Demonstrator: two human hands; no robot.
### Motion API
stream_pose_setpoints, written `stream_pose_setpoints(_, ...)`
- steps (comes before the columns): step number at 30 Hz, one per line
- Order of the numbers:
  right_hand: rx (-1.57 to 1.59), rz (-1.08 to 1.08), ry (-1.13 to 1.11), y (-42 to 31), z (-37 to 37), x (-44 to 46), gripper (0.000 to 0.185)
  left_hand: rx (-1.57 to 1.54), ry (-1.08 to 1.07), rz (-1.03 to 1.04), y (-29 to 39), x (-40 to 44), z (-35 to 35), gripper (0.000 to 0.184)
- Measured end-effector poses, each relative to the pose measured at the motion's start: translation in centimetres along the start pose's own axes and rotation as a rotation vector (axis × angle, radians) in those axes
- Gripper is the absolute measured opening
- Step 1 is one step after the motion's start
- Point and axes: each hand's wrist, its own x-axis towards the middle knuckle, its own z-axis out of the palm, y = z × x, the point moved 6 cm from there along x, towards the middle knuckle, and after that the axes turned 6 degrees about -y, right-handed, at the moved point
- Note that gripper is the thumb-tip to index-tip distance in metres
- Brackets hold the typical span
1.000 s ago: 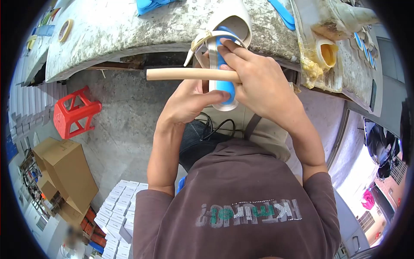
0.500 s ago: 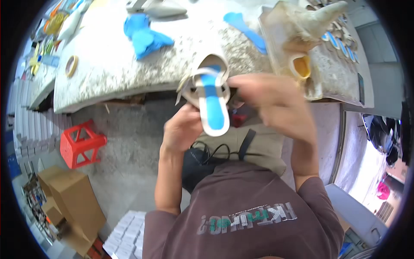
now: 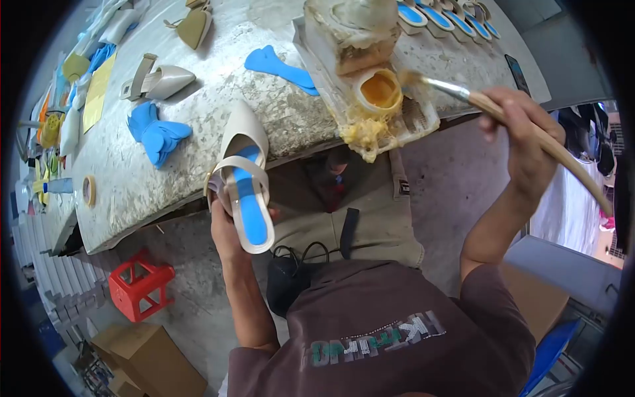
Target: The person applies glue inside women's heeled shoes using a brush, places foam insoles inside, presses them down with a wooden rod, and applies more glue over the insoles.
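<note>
My left hand (image 3: 226,228) is closed around a pale strapped shoe (image 3: 243,135), whose pointed toe faces away from me. A blue insole (image 3: 250,198) lies along the shoe's footbed. In my right hand (image 3: 526,126) I grip a long wooden-handled brush (image 3: 489,106) with a metal ferrule. Its bristle end is beside the open pot of amber glue (image 3: 381,90), which stands on a glue-crusted tray (image 3: 317,66). Most fingers of my left hand are hidden behind the shoe.
On the worktable (image 3: 198,86) lie loose blue insoles (image 3: 159,132), a single blue piece (image 3: 281,68), a pale shoe (image 3: 162,81), a tape roll (image 3: 89,190) and a phone (image 3: 517,74). Several shoes (image 3: 456,18) line the back right. A red stool (image 3: 142,284) and cardboard box (image 3: 155,360) stand left.
My right hand has left the shoe and now holds the brush at the right, near the glue pot. The shoe in my left hand has moved left. The view has shifted.
</note>
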Motion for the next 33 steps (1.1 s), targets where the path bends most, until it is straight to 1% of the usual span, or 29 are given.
stream_pose_setpoints(2, -0.081, 0.02, -0.046, 1.8, 1.0, 0.7, 0.028, 0.105, -0.021, 0.078, 0.5, -0.1, 0.1, 0.047)
stream_pose_setpoints(3, -0.166, 0.293, -0.258, 2.7, 1.7, 0.5, 0.028, 0.042, 0.006, 0.089, 0.3, -0.3, 0.5, 0.049)
stream_pose_setpoints(5, 0.044, -0.027, -0.081, -1.1, -1.8, -0.6, 0.03, -0.124, 0.003, 0.061, 0.2, -0.2, 2.0, 0.05)
stream_pose_setpoints(6, 0.096, -0.058, 0.025, 0.2, -3.9, -0.6, 0.032, -0.213, 0.023, 0.044, 0.0, -0.6, 2.7, 0.051)
stream_pose_setpoints(7, 0.144, -0.094, 0.129, 1.5, -6.0, -0.5, 0.033, -0.192, 0.161, -0.017, -0.3, -0.9, 2.7, 0.05)
stream_pose_setpoints(8, 0.122, -0.038, 0.271, 5.6, -7.5, 0.3, 0.035, -0.081, -0.063, 0.085, -1.0, -0.5, 1.8, 0.046)
stream_pose_setpoints(9, 0.321, 0.172, 0.117, 10.1, -6.4, 0.9, 0.035, -0.037, -0.017, 0.083, -1.0, -0.8, 1.6, 0.046)
stream_pose_setpoints(10, 0.592, 0.086, 0.165, 9.3, -4.2, -0.9, 0.034, -0.006, 0.04, 0.084, -1.6, -0.9, 1.8, 0.046)
stream_pose_setpoints(11, 0.701, -0.038, 0.118, 6.9, -1.6, -2.0, 0.03, -0.09, 0.107, 0.132, -1.7, -0.5, 2.6, 0.045)
stream_pose_setpoints(12, 0.62, -0.141, 0.022, 4.4, 1.4, -2.4, 0.027, -0.157, 0.18, 0.144, -1.5, -0.5, 2.8, 0.043)
stream_pose_setpoints(13, 0.485, -0.204, -0.074, 2.2, 4.9, -3.2, 0.023, -0.059, 0.1, 0.091, -1.3, -1.1, 2.9, 0.039)
stream_pose_setpoints(14, 0.332, -0.292, -0.161, -0.1, 8.6, -4.0, 0.02, 0.129, 0.109, 0.106, -1.5, -1.1, 2.0, 0.037)
stream_pose_setpoints(15, 0.163, -0.376, -0.224, -2.4, 12.3, -4.9, 0.018, 0.231, 0.129, 0.2, -0.7, -0.9, 2.1, 0.035)
stream_pose_setpoints(16, -0.003, -0.456, -0.264, -3.6, 15.8, -5.5, 0.016, 0.184, 0.121, 0.216, -0.1, -1.0, 2.7, 0.034)
stream_pose_setpoints(17, -0.15, -0.53, -0.263, -3.5, 18.8, -5.6, 0.015, 0.137, 0.114, 0.232, 0.5, -1.1, 3.3, 0.033)
stream_pose_setpoints(18, -0.212, -0.58, -0.214, -2.6, 21.0, -5.0, 0.016, 0.187, 0.091, 0.256, 0.7, -1.1, 3.2, 0.035)
stream_pose_setpoints(19, -0.232, -0.622, -0.164, -0.8, 23.4, -4.2, 0.017, 0.236, 0.07, 0.281, 0.8, -1.1, 3.1, 0.038)
stream_pose_setpoints(20, -0.208, -0.668, -0.095, 1.5, 25.3, -3.4, 0.014, 0.201, 0.042, 0.281, 0.8, -0.8, 3.0, 0.043)
stream_pose_setpoints(21, -0.197, -0.611, -0.098, 1.8, 25.7, -3.0, 0.009, 0.165, 0.014, 0.28, 0.7, -0.7, 2.9, 0.049)
stream_pose_setpoints(22, -0.185, -0.551, -0.104, 1.8, 25.7, -2.4, 0.005, 0.199, -0.019, 0.311, 0.9, -0.4, 2.8, 0.053)
stream_pose_setpoints(23, -0.2, -0.518, -0.128, 1.4, 25.5, -2.3, 0.003, 0.183, -0.048, 0.345, 0.8, 0.1, 2.4, 0.054)
stream_pose_setpoints(24, -0.219, -0.489, -0.152, 0.9, 25.1, -2.4, 0.003, 0.165, -0.079, 0.382, 0.8, 0.3, 2.2, 0.056)
stream_pose_setpoints(26, -0.157, -0.385, -0.208, 0.3, 24.2, -2.3, 0.005, 0.123, -0.137, 0.332, 0.8, 0.3, 2.2, 0.06)
stream_pose_setpoints(27, -0.154, -0.338, -0.256, -0.1, 23.7, -2.3, 0.005, 0.153, -0.161, 0.389, 0.5, 0.8, 1.6, 0.061)
stream_pose_setpoints(28, -0.149, -0.347, -0.285, -0.4, 23.4, -2.8, 0.007, 0.213, -0.114, 0.372, 0.0, 0.8, 0.7, 0.058)
stream_pose_setpoints(30, -0.111, -0.39, -0.342, -0.9, 22.8, -4.0, 0.011, -0.009, -0.015, 0.157, -1.9, 0.7, -1.3, 0.056)
stream_pose_setpoints(31, -0.064, -0.391, -0.402, -1.5, 22.1, -5.1, 0.013, -0.006, 0.061, 0.18, -2.2, 0.6, -1.6, 0.055)
stream_pose_setpoints(33, 0.031, -0.382, -0.523, -2.8, 20.8, -7.2, 0.015, 0.076, -0.058, 0.195, -0.8, 0.3, 0.2, 0.054)
